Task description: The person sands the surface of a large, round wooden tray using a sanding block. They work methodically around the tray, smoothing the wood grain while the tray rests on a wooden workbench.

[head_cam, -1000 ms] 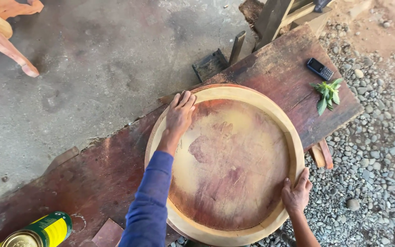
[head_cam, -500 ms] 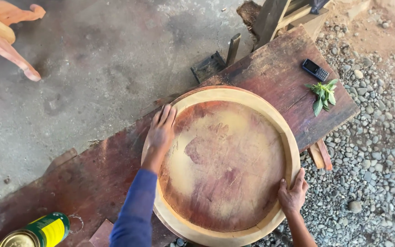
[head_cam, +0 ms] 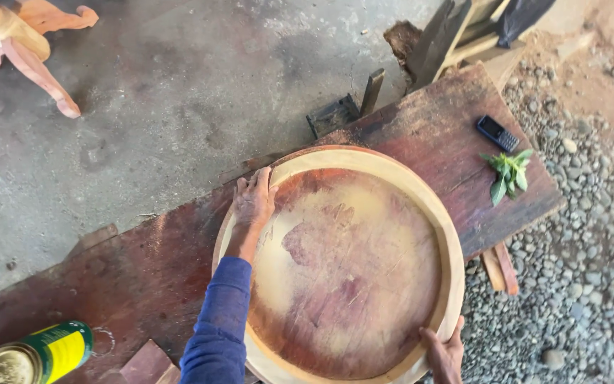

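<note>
- Round, shallow wooden tray with a pale raised rim lies flat on the dark reddish plank table.
- Left hand rests on the far-left rim, fingers spread flat.
- Right hand grips the near-right rim, fingers curled on it.
- Small black phone and green leafy sprig lie near the table's right end.

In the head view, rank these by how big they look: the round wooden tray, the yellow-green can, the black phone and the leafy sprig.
1. Round wooden tray, by far the largest.
2. Yellow-green can, though it is cut off by the frame edge and sits nearer the camera.
3. Leafy sprig and black phone look about alike; too close to rank.
</note>
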